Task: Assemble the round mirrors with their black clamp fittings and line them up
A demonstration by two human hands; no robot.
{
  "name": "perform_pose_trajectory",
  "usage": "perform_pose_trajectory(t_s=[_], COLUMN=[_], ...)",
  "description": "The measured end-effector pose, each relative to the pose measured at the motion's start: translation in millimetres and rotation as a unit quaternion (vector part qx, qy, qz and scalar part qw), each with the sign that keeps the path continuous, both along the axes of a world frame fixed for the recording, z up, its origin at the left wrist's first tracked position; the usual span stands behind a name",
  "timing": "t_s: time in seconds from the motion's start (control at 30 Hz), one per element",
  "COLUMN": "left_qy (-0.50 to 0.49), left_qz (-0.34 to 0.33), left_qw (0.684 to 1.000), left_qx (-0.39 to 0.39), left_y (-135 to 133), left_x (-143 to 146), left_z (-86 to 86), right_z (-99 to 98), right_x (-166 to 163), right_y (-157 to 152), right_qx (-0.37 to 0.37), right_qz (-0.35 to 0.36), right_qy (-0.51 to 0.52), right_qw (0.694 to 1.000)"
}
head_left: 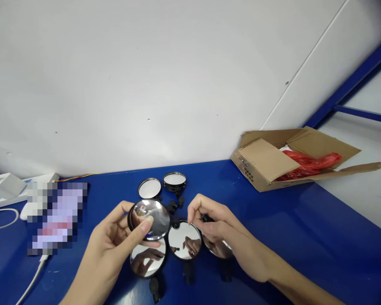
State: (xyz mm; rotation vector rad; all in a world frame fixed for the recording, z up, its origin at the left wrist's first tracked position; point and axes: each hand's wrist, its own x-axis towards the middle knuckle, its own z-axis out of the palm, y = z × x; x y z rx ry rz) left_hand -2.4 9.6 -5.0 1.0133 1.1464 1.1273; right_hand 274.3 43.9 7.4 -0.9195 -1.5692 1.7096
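My left hand (114,237) is closed around a round black-rimmed mirror (158,222), thumb on the glass and fingers behind. Just to its right, my right hand (219,224) has thumb and forefinger pinched together; whatever they hold, if anything, is too small to make out. Below the hands lie more round mirrors: one at the left (146,260), one in the middle (184,243), and one at the right (217,248), partly covered by my right hand. Black mounts jut from their rims. Farther back sit two more mirrors, a left one (149,188) and a right one (174,180).
On the blue table (273,237), an open cardboard box (257,163) with a red plastic bag (314,163) stands at the back right. A blurred-out phone (59,216) with a white cable (33,279) lies left, near a power strip (22,190). A white wall (178,84) rises behind.
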Motion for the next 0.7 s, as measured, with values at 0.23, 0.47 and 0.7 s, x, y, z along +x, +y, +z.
perform_pose_trajectory(t_s=[0.23,0.47,0.7], left_qy=[-0.044,-0.007,0.03], left_qz=[-0.01,0.021,-0.015], left_qw=[0.998,0.996,0.996], left_qx=[-0.045,-0.091,-0.082], left_y=[4.9,-6.5,-9.2], left_x=[-1.6,12.5,19.0], left_z=[0.6,17.6,18.6], right_z=[-8.1,-10.4,-15.2], right_x=[2.5,-10.2,-11.6], right_y=[11.6,9.6,0.8], right_qx=[-0.091,-0.029,0.01], right_qz=[0.003,-0.042,-0.037], right_qy=[0.014,0.061,0.057], right_qw=[0.996,0.997,0.998])
